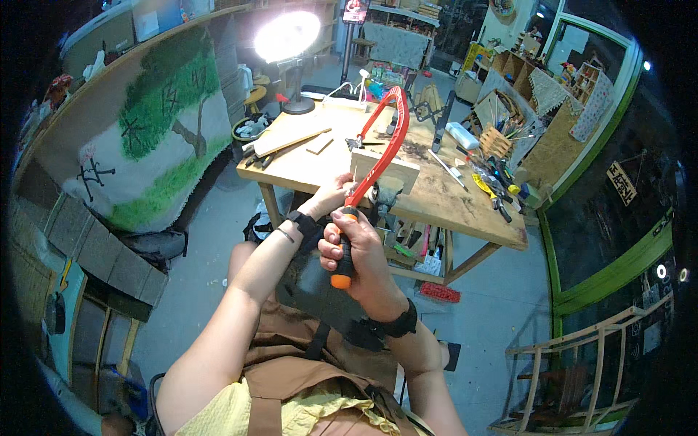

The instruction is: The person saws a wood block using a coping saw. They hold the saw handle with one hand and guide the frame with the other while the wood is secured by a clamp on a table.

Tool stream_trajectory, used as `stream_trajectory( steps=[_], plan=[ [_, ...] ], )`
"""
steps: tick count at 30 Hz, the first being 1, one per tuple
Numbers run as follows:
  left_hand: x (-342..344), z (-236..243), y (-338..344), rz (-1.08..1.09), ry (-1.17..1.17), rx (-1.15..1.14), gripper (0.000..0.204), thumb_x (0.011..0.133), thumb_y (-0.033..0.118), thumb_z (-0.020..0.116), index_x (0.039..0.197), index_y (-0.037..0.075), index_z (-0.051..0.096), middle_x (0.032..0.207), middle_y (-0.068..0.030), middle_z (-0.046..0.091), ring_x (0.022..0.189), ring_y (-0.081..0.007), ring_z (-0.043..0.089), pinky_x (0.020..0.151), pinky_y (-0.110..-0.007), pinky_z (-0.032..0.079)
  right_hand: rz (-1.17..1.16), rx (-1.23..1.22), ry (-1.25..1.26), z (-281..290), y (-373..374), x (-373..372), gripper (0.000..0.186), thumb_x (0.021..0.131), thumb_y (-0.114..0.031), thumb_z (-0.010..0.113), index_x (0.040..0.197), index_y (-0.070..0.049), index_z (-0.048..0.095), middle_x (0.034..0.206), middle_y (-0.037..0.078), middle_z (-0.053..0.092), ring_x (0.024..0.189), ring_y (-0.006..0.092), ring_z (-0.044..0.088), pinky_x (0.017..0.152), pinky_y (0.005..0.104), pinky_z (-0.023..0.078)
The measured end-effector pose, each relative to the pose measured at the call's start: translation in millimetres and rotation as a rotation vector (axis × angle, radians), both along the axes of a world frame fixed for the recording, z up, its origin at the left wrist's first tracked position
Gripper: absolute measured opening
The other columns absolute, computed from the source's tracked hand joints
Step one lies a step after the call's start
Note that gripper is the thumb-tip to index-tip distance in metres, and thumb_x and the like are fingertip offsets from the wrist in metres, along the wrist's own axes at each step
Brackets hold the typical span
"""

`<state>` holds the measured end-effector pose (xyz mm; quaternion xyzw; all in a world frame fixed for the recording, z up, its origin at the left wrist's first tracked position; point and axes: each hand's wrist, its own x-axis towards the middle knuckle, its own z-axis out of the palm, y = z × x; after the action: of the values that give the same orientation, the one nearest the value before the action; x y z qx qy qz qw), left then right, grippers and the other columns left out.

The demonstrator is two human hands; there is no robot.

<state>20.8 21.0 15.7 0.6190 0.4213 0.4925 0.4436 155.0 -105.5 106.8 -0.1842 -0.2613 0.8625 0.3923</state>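
My right hand (360, 251) is wrapped around the black and orange handle of a coping saw (392, 139). The saw's red bowed frame rises away from me and curves back over the table edge; its thin blade is hard to make out. Beyond the handle, a pale wooden board (396, 171) stands on edge at the front of the workbench, with a dark clamp or vise (389, 195) under it. My left hand (331, 196) reaches to the board's left end, fingers bent against it and partly hidden behind the saw.
On the wooden workbench (465, 218) lie loose wood strips (291, 139), a white stick (449, 168) and yellow-black tools (494, 190). A bright lamp (288, 38) stands at the back left. Below are a cluttered shelf and a red brush head (440, 293). A wooden rack (574, 356) stands right.
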Motion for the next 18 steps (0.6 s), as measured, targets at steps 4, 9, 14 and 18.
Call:
stream_trajectory(
  steps=[4,9,14,18],
  plan=[
    [-7,7,-7,0.003,-0.03,0.009,0.024,0.083,0.014,0.05,0.102,-0.001,0.052,0.08,-0.0047,0.056,0.069,-0.0103,0.052,0.064,-0.024,0.045,-0.008,0.02,-0.014,2,3,-8,0.008,0.087,-0.014,0.043,0.085,-0.011,0.036,0.062,-0.001,0.039,0.045,0.0045,0.038,0.037,0.0188,0.035],
    [13,25,-16,-0.039,-0.213,-0.057,0.024,0.083,0.013,0.05,0.103,0.0,0.05,0.08,-0.0036,0.055,0.069,-0.0099,0.051,0.064,-0.023,0.045,-0.026,0.024,0.042,-3,47,-3,0.006,0.089,-0.014,0.04,0.089,-0.009,0.042,0.062,-0.004,0.038,0.046,0.002,0.037,0.038,0.0155,0.033],
    [-21,9,-3,0.02,-0.07,0.238,0.029,0.085,0.017,0.054,0.109,0.003,0.049,0.091,-0.0048,0.054,0.082,-0.01,0.051,0.074,-0.023,0.044,-0.044,-0.043,0.025,0,18,-17,0.009,0.088,-0.015,0.041,0.083,-0.007,0.042,0.058,-0.004,0.037,0.043,0.001,0.035,0.035,0.0156,0.032],
    [-12,25,-2,-0.033,-0.128,0.275,0.032,0.083,0.019,0.057,0.109,0.001,0.05,0.092,-0.0054,0.058,0.085,-0.011,0.053,0.077,-0.025,0.044,-0.087,-0.121,0.028,7,21,-16,0.014,0.088,-0.015,0.043,0.078,-0.006,0.04,0.058,-0.002,0.036,0.041,0.0014,0.035,0.033,0.0156,0.03]
  ],
)
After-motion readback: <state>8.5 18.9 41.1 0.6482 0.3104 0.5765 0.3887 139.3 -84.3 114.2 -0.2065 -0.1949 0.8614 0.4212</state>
